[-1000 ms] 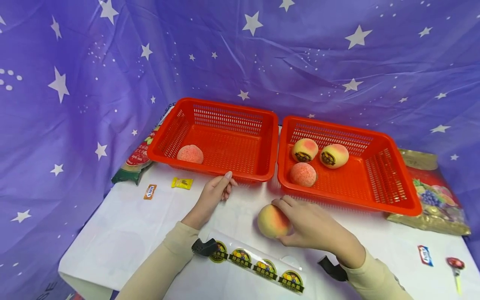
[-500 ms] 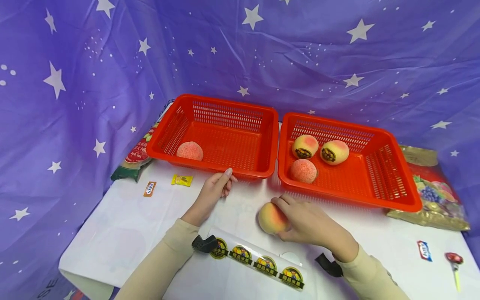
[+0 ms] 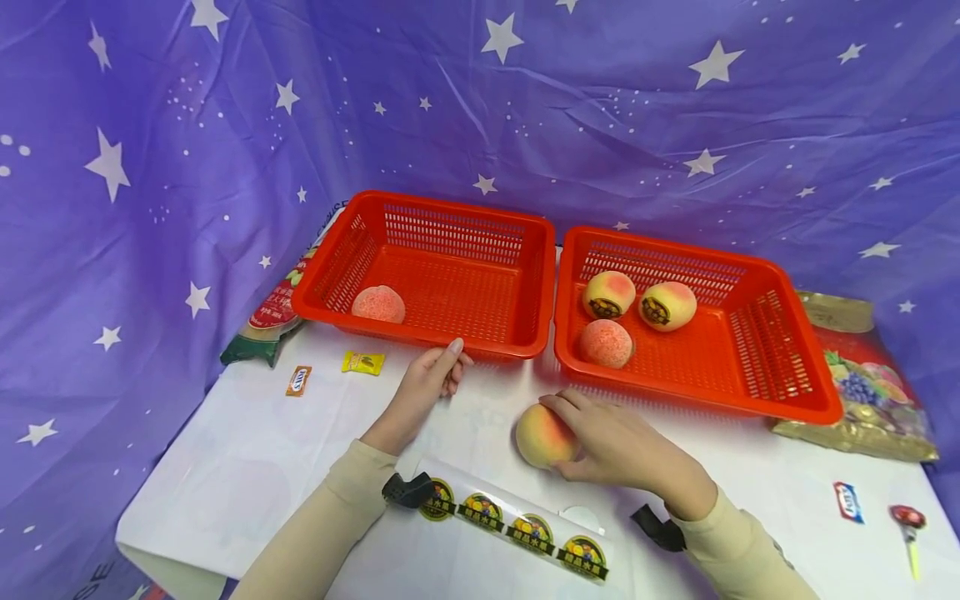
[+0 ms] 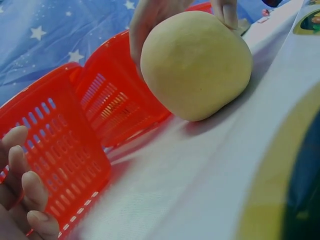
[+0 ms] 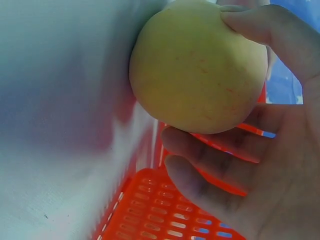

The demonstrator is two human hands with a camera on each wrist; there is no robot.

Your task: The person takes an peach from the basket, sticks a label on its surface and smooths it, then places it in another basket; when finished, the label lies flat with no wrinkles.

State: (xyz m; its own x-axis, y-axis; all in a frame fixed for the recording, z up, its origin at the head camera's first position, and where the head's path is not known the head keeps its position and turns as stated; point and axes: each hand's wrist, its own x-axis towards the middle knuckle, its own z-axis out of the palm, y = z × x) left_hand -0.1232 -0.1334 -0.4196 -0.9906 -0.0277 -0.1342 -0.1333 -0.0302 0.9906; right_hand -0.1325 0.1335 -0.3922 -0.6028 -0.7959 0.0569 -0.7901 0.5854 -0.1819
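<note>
A yellow peach (image 3: 545,437) with a red blush stands on the white table, and my right hand (image 3: 626,442) holds it between thumb and fingers. In the right wrist view the thumb lies on one side of the peach (image 5: 197,70), with fingers on the other. My left hand (image 3: 425,390) hangs idle at the front of the left red basket (image 3: 457,292), its fingers loosely curled with nothing in them. Whether its thumb touches the rim I cannot tell. In front of the hands lies a clear strip of round black-and-gold stickers (image 3: 532,532).
The right red basket (image 3: 720,358) holds two yellow peaches (image 3: 667,306) with stickers and a pink one (image 3: 606,344). Another pink peach (image 3: 378,305) sits in the left basket. Candies (image 3: 363,362), a lollipop (image 3: 909,517) and printed bags (image 3: 870,383) lie around.
The head view has shifted slightly. Both hands stay where they were, the right one with the peach in its grip.
</note>
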